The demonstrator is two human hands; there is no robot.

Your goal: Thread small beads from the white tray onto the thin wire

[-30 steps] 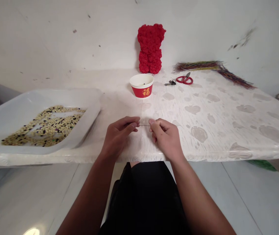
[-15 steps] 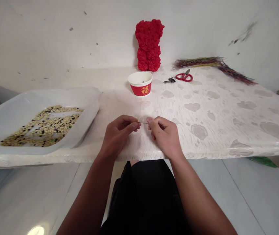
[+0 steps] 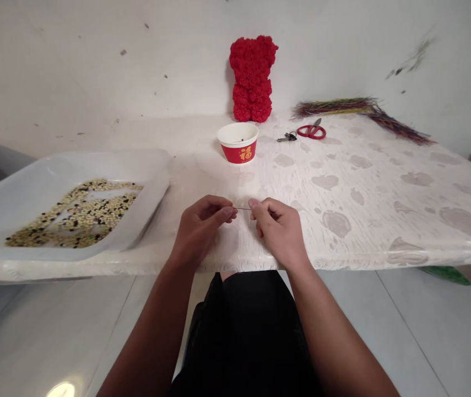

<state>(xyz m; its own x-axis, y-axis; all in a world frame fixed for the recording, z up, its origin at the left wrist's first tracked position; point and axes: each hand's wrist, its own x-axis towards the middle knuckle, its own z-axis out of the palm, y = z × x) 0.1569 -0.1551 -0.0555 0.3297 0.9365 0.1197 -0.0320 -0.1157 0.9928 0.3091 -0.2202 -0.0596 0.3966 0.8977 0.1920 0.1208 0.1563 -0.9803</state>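
A thin dark wire (image 3: 243, 208) is stretched level between my two hands, just above the front part of the table. My left hand (image 3: 202, 226) pinches its left end between thumb and fingers. At the other end, my right hand (image 3: 279, 223) closes thumb and forefinger on the wire. A short piece of it shows in the gap; the rest is hidden by the fingers. Beyond my hands stands a red and white paper bowl (image 3: 238, 149) with a few small dark bits inside.
At the left lies a white tray (image 3: 152, 171) holding many pale and dark beads (image 3: 107, 212). Behind the bowl stands a red rose bear (image 3: 252, 80). Keys (image 3: 287, 137), red-handled scissors (image 3: 311, 131) and bundled coloured wires (image 3: 334, 106) lie at the back right.
The whole view has shifted very slightly. Both hands keep their pinch on the wire, and nothing on the table has moved.
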